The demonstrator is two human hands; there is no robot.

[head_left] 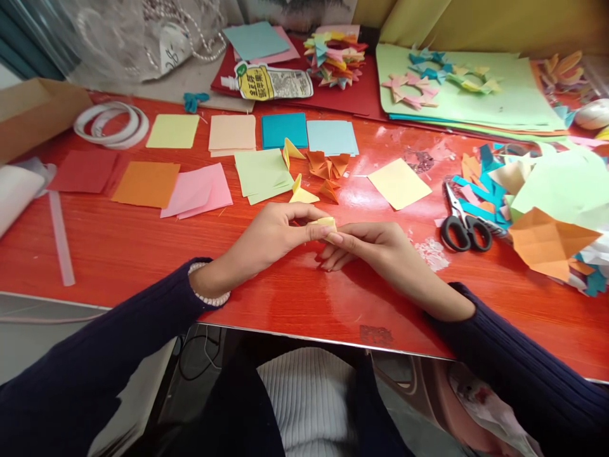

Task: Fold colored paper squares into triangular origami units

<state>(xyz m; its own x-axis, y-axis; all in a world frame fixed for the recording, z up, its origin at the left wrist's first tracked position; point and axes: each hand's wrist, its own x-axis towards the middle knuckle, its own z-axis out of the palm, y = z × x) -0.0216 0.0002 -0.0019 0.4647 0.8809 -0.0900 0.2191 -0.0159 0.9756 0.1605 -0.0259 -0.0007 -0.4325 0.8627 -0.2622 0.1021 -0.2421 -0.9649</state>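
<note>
Folded yellow paper (326,221), glossy red table (290,298), perhaps a curtain (421,26) behind

A pale, bumpy band (213,301) rings the wrist behind the left grip (273,231), at the cuff of a navy sleeve (143,324). Behind the right grip (385,247), the other sleeve (518,362) is navy too, finely ribbed. Below both, dark cloth (252,412) flanks a light grey, vertically ribbed top (311,400).
</note>
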